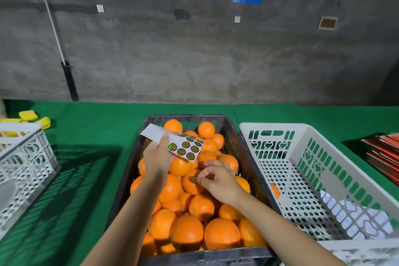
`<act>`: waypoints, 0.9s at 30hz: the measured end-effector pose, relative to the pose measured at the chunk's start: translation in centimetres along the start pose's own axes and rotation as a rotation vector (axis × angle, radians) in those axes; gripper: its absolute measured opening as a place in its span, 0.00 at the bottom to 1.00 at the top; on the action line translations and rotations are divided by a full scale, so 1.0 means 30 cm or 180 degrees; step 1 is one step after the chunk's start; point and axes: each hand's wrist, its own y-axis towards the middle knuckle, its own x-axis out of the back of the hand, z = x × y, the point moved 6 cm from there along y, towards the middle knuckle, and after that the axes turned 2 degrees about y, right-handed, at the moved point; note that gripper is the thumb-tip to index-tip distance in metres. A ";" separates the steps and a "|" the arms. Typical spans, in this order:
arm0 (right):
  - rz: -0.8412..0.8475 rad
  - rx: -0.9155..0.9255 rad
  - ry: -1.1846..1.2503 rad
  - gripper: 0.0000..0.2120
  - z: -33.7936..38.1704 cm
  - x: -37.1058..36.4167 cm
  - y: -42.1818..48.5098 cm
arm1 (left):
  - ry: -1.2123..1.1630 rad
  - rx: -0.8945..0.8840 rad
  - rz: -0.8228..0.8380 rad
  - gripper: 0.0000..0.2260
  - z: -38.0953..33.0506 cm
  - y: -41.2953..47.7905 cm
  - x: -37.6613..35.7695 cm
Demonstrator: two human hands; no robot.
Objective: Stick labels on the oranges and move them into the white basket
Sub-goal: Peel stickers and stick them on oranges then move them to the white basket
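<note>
Pressing a label (194, 179) onto an orange (192, 182) atop the dark crate (233, 134) with pinched fingers, the right hand (218, 181) must next lift it into the white basket (269, 127), while the left hand (156, 155) grips the label sheet (172, 142).

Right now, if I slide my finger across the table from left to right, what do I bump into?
White crate → black crate of oranges → white basket → stack of red cardboard.
</note>
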 end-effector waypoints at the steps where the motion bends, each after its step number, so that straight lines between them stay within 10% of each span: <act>1: -0.0018 -0.0018 -0.0007 0.07 0.001 -0.002 0.004 | 0.0015 0.0017 0.0009 0.08 0.000 0.001 0.000; 15: -0.0457 0.0099 -0.0631 0.04 -0.012 -0.007 0.027 | 0.0410 -0.0101 0.0210 0.07 0.011 -0.015 -0.014; 27: 0.0169 0.0268 -0.2220 0.37 -0.017 -0.081 0.021 | 0.0562 -0.0195 0.0171 0.08 0.012 -0.010 -0.012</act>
